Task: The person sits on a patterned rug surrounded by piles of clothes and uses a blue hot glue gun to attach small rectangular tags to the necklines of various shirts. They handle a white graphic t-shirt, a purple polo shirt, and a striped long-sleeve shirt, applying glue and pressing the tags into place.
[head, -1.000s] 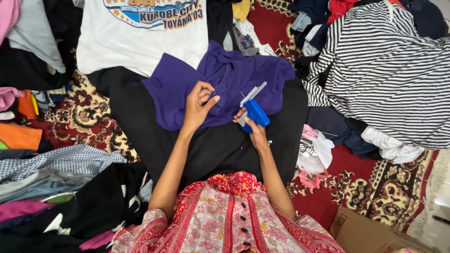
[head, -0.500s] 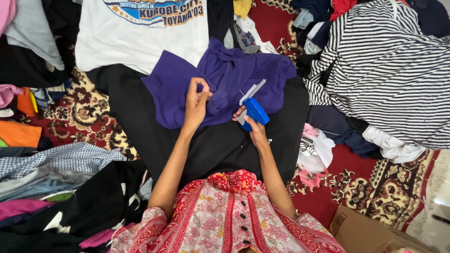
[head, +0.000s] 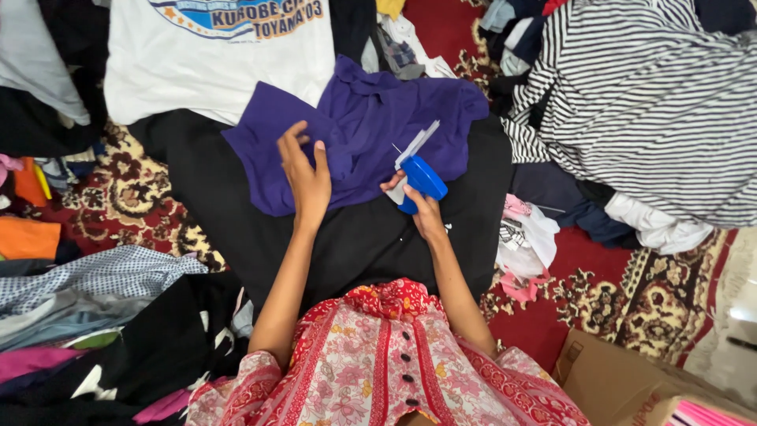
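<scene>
Purple cloth is what I work on: a purple shirt (head: 371, 134) lies spread on top of a black garment (head: 355, 237), which lies on the patterned red carpet (head: 631, 292) in front of my knees. My left hand (head: 303, 177) rests flat on the near left part of the shirt, fingers open and a little curled, holding nothing, just pressing the cloth down. My right hand (head: 422, 209) is closed around a blue tagging gun (head: 422, 177), and its thin tip points up over the middle of the shirt.

I think the work on this shirt is only begun. The shirt is laid out and held flat, and the gun is ready, but I cannot see any tag on the cloth.

There is not much room. A white printed shirt (head: 221, 55) lies touching the far left edge of the black garment. A striped top (head: 654, 102) is heaped at the far right. Piles of clothes (head: 87, 292) crowd my left side, and a cardboard box (head: 623, 379) sits at the near right corner. The bare carpet near my right knee is the only open spot.
</scene>
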